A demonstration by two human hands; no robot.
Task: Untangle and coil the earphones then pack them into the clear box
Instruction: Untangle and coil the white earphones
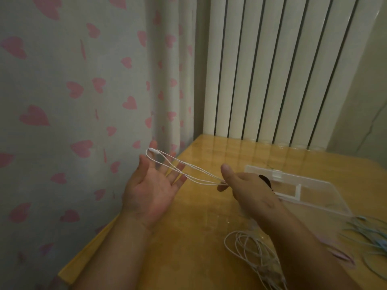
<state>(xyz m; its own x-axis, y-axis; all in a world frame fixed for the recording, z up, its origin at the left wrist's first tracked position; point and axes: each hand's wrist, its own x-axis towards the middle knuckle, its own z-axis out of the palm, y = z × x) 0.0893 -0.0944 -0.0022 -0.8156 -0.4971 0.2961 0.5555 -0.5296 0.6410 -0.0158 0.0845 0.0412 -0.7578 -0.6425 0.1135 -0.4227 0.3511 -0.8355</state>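
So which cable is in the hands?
The white cable stretched between left hand and right hand; the other white bundle and blue cables lie on the table.

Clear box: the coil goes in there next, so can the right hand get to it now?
Probably yes: the clear box lies just beyond the right hand, though that hand pinches the white earphone cable looped over the left hand.

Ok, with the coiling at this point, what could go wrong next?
1. The cable loop only lies over the straight, spread fingers of the left hand, so it may slip off and come undone.
2. The right hand pinches the strands, and a loose cable heap lies on the table by its forearm. A sweep of the arm could snag or tangle it.
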